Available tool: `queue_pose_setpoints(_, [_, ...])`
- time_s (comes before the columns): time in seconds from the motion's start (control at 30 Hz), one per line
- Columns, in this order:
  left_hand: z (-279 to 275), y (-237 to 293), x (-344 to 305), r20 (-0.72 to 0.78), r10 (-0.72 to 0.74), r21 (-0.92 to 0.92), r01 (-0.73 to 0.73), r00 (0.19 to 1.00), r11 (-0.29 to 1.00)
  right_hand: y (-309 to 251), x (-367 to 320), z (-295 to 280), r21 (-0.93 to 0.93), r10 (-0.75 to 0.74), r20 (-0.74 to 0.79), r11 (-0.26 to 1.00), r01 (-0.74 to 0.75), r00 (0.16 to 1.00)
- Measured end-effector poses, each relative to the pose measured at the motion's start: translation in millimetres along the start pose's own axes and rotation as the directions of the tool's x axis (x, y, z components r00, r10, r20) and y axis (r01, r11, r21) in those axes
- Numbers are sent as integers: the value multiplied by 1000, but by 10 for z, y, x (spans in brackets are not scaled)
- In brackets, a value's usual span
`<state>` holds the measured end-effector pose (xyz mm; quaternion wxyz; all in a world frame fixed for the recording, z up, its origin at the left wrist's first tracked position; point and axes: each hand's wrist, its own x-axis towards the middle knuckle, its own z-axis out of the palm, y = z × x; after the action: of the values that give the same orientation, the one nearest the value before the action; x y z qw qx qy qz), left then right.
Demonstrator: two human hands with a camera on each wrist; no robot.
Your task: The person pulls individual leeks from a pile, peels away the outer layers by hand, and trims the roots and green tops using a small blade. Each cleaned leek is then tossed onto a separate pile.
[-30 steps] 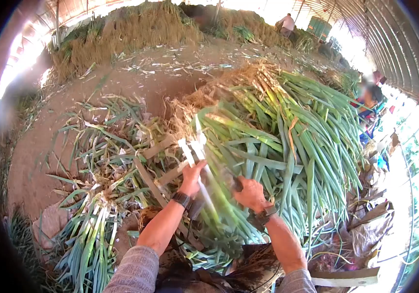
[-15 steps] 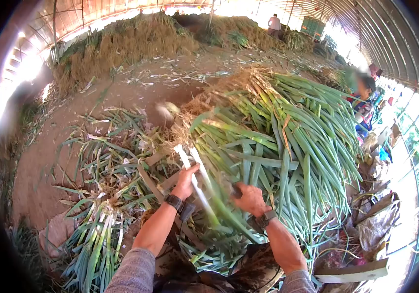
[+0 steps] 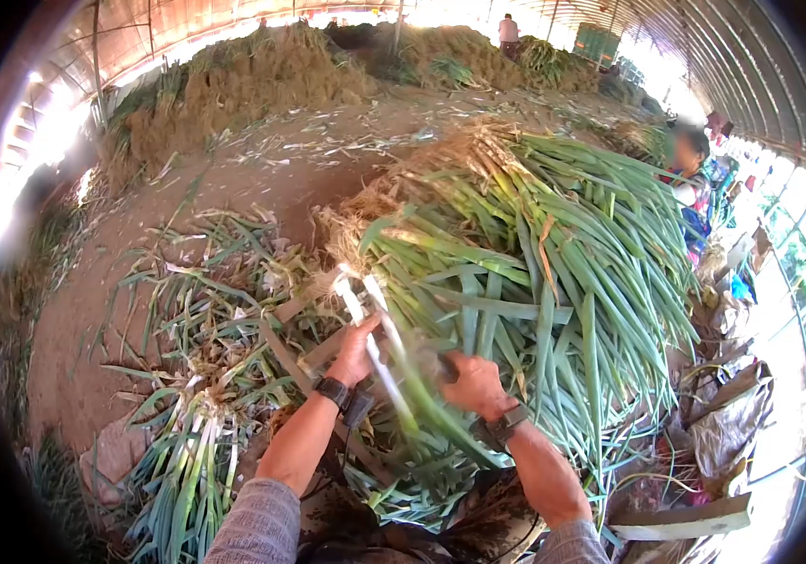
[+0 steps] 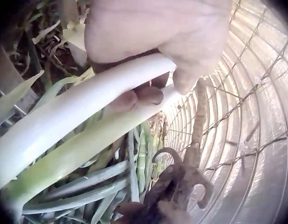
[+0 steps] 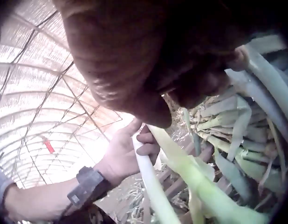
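My left hand (image 3: pixel 356 355) grips two long green onions (image 4: pixel 83 109) by their white lower stems, roots pointing away from me. Its fingers curl round the stems in the left wrist view. The green leaves run back toward my lap and look blurred in the head view. Close to their right side, my right hand (image 3: pixel 476 383) curls round a small dark tool (image 3: pixel 445 367), whose kind I cannot tell. In the right wrist view that hand appears as a dark shape above the stems.
A large heap of green onions (image 3: pixel 572 235) lies ahead and right. Loose trimmings (image 3: pixel 205 282) cover the ground at left, with a bundle of onions (image 3: pixel 198 451) nearer me. Another person (image 3: pixel 689 179) is at right. Farther back are piled onions (image 3: pixel 234 85) under an arched roof (image 3: pixel 751 75).
The left hand has shifted slightly left and down in the head view, still holding the onions. The blurred pale piece above the trimmings half a second ago is gone. The leaves swing beside the right hand.
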<state>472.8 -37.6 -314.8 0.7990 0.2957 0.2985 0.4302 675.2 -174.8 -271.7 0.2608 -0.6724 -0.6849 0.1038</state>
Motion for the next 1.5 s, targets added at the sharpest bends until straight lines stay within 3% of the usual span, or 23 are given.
queue_pose_setpoints(0.13, [1,-58,59,-14,-31,-15,31,999,999,17,49,-48,-28,75,3,997,-75,997])
queue_pose_setpoints(0.43, [-85,-85,82,-21,-54,60,55,998,997,-33,129,86,12,-32,31,999,32,999])
queue_pose_setpoints(0.5, [-68,-88,66,-46,-57,76,60,997,995,-51,166,76,-84,79,12,993,-78,997])
queue_pose_setpoints(0.6, [-177,-147,140,-80,-49,90,56,996,994,-6,136,185,-61,-42,-4,997,42,999])
queue_pose_setpoints(0.67, [-274,-252,277,-177,104,190,-70,979,979,-46,118,163,-75,-21,28,997,23,999])
queue_pose_setpoints(0.7, [-261,-211,232,-181,97,158,-69,979,985,-51,130,125,-99,1,54,995,5,999])
queue_pose_setpoints(0.73, [-246,-124,160,-117,-6,132,22,993,991,-50,120,121,-107,2,50,994,4,999])
queue_pose_setpoints(0.8, [-179,-133,169,-125,73,44,-68,989,997,-74,69,153,-70,24,163,997,-13,986])
queue_pose_setpoints(0.93, [-98,-107,120,-175,136,127,-115,975,985,-58,10,69,-42,62,24,997,-61,998])
queue_pose_setpoints(1.03, [-201,-126,199,-67,159,101,-152,985,983,-6,-87,45,-53,35,41,998,-33,999])
queue_pose_setpoints(1.1, [-204,-54,198,-143,177,110,-162,974,981,28,-161,66,-33,-28,45,999,30,999])
queue_pose_setpoints(1.13, [-283,-11,188,-96,67,58,-62,993,996,-71,-185,-11,6,3,42,1000,-3,999])
queue_pose_setpoints(1.2, [-316,-53,218,-64,133,41,-131,989,991,-40,-226,-3,6,-34,-8,999,34,999])
queue_pose_setpoints(1.27, [-394,-116,316,-64,154,162,-142,986,976,-95,-245,-47,-18,-45,-8,999,45,999])
queue_pose_setpoints(1.33, [-300,-106,226,-46,192,103,-187,980,977,-188,-229,-116,-85,10,-32,996,-13,999])
queue_pose_setpoints(1.4, [-295,-73,191,66,181,89,-186,981,978,-253,-199,-186,-111,12,-15,994,-13,1000])
queue_pose_setpoints(1.47, [-210,-34,110,46,234,24,-235,971,972,-290,-167,-210,-147,-76,54,986,83,996])
queue_pose_setpoints(1.5, [-208,-16,94,54,221,60,-224,974,973,-340,-152,-232,-160,-24,22,987,28,999])
